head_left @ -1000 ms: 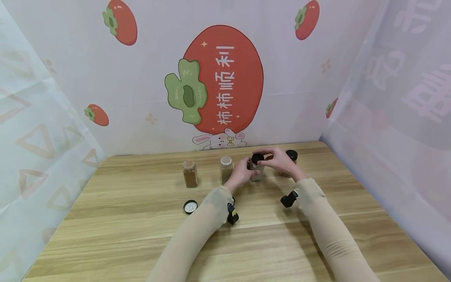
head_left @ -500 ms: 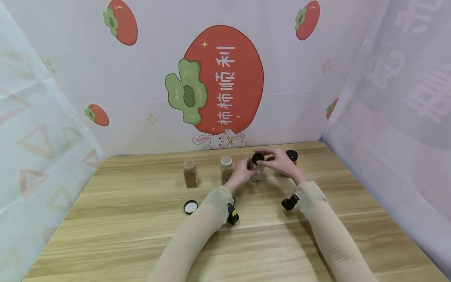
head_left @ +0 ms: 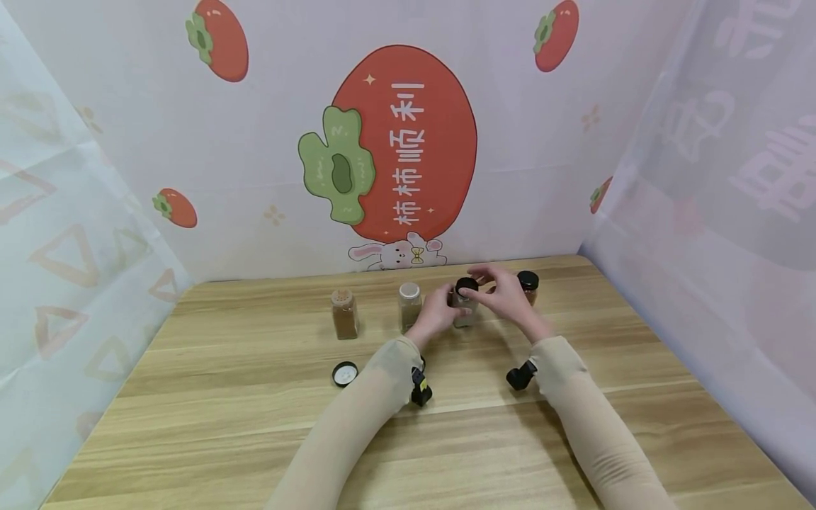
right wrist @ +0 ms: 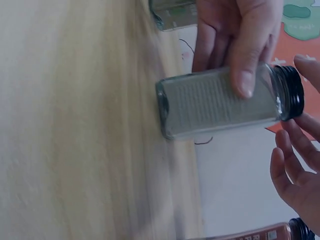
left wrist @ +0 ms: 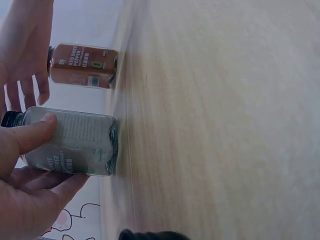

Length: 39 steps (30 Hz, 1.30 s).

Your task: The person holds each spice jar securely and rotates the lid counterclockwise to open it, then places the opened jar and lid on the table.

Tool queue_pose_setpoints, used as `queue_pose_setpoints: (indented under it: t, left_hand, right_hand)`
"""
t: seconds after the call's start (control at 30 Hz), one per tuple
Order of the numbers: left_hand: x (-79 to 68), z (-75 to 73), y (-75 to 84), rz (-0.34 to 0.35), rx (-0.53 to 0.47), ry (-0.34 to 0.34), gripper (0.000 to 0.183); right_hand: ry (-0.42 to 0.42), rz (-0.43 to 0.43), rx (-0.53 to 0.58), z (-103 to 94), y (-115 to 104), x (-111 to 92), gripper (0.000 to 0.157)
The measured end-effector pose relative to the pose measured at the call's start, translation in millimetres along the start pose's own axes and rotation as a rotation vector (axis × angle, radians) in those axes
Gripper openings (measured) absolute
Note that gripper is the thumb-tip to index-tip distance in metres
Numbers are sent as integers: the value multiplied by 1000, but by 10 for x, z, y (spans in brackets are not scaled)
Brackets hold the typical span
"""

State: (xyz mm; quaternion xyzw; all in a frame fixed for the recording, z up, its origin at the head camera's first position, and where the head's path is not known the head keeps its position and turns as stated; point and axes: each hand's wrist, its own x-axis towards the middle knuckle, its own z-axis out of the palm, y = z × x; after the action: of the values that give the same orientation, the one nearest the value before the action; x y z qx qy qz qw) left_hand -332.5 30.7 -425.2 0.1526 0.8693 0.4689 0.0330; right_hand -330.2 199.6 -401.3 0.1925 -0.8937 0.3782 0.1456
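Note:
My left hand (head_left: 436,312) grips the body of a clear spice jar (right wrist: 215,105) of pale grey powder, thumb on one face and fingers on the other. In the left wrist view its label partly reads "pepper". The jar stands upright on the table with a black screw lid (head_left: 467,285) on top. My right hand (head_left: 508,294) is spread around that lid, fingers loosely bent. In the right wrist view its thumb stands slightly apart from the lid, and a fingertip lies at the lid's edge; contact there is hard to tell.
A black-capped red sweet pepper jar (left wrist: 82,65) stands to the right. Leftward are a jar with a pale top (head_left: 410,306) and a brown-powder jar (head_left: 345,322) with a perforated top. A black lid (head_left: 345,374) lies inside-up on the wooden table (head_left: 255,425).
My right hand's fingers have loosened and drawn slightly away from the lid, and its wrist has turned a little. The left hand and jar have stayed in place.

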Motion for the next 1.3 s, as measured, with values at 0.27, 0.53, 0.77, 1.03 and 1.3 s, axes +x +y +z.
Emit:
queue_pose_setpoints:
  t: [0.27, 0.53, 0.77, 1.03, 1.3]
  left_hand:
    - [-8, 0, 7, 1, -7, 6, 47]
    - [-15, -22, 30, -5, -4, 6, 46]
    - [-13, -13, 27, -6, 20, 7, 45]
    - [-3, -1, 13, -4, 26, 17, 50]
    - [4, 1, 2, -9, 27, 14, 52]
  right_hand:
    - [21, -19, -30, 50, -22, 6, 46]
    - [-10, -36, -40, -1, -29, 26, 46]
    - [-91, -41, -12, -69, -21, 49, 45]
    - [-181, -46, 20, -130, -19, 110, 40]
    - [-216, -80, 55, -143, 26, 132, 38]
